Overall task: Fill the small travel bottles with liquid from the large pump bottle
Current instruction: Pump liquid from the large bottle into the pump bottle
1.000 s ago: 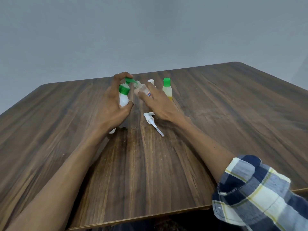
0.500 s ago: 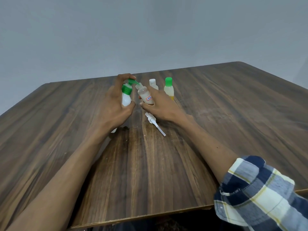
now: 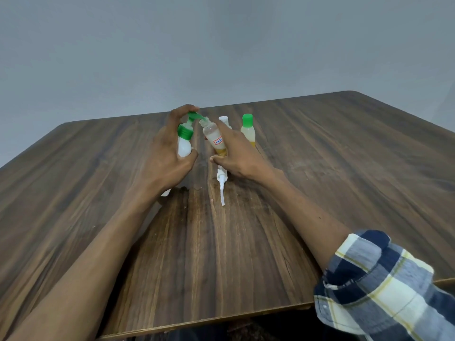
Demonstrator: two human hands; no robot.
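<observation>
My left hand [image 3: 165, 153] grips a white pump bottle [image 3: 184, 146] with a green collar, its fingers curled over the green pump head [image 3: 195, 116]. The green spout points into the open neck of a small clear travel bottle [image 3: 214, 139] with a red-edged label and yellowish liquid at its bottom. My right hand [image 3: 236, 156] holds that small bottle tilted toward the spout. Behind my right hand stand a white-capped bottle [image 3: 223, 119], mostly hidden, and a green-capped travel bottle [image 3: 248, 129] with yellowish liquid.
A white spray-pump insert with a dip tube [image 3: 221, 185] lies on the wooden table [image 3: 344, 168] just below my right hand. A small white object [image 3: 166, 192] peeks out under my left wrist. The table's front edge runs near my body.
My right hand has raised the small bottle more upright and brought its neck under the green spout. My left hand stays on the pump bottle. The camera shifted slightly.
</observation>
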